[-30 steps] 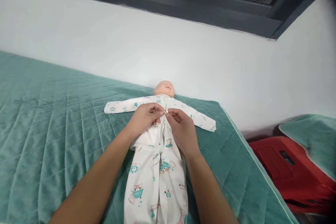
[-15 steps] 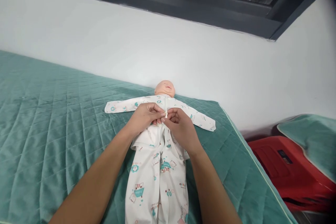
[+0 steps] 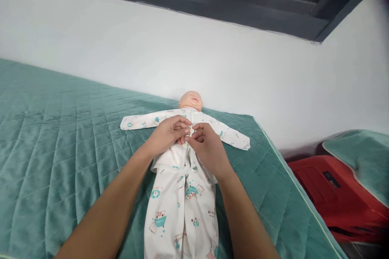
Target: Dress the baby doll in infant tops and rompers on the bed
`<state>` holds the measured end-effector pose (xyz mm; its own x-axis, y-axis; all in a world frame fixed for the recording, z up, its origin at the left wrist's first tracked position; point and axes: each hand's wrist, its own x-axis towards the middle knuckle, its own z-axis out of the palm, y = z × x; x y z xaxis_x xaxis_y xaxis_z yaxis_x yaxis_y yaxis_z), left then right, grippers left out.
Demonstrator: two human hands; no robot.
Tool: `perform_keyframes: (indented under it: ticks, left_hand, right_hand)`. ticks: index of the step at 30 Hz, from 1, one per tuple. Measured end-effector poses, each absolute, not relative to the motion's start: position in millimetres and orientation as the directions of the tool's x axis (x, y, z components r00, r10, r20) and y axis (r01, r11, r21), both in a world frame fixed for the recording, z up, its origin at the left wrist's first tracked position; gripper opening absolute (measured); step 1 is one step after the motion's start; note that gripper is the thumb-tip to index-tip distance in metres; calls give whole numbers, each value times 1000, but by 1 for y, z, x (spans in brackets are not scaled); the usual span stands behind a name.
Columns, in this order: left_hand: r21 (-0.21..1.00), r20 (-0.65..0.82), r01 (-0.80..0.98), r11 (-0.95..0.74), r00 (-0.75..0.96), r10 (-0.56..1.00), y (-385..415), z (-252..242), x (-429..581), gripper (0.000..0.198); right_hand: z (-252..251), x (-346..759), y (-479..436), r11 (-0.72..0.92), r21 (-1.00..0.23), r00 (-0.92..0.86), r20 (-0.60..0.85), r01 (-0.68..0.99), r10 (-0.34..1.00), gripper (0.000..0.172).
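Observation:
A baby doll (image 3: 191,100) lies on its back on a green quilted bed (image 3: 60,129), dressed in a white romper (image 3: 182,202) printed with teal and pink pictures, sleeves spread out to both sides. My left hand (image 3: 168,133) and my right hand (image 3: 206,145) meet over the doll's chest. Both pinch the two front edges of the romper together at its middle seam, fingertips touching. The seam below the hands lies partly apart.
A white wall rises right behind the doll's head, with a dark window frame (image 3: 212,0) above. Off the bed's right edge sits a red case (image 3: 340,194) with a green cushion (image 3: 361,158) over it.
My right hand's fingers have moved in closer to my left hand's at the chest seam. The doll and romper have stayed in place.

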<state>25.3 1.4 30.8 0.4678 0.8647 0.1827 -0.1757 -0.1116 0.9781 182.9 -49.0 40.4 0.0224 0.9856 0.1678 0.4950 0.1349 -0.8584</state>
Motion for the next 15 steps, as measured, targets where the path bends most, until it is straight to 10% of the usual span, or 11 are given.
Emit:
perform_keyframes:
  ticks: [15]
  left_hand:
    - [984,177,-108,-142,485,857,0,35,22,20]
  right_hand:
    - [44,176,-54,158,-791,8,202,591,979,34]
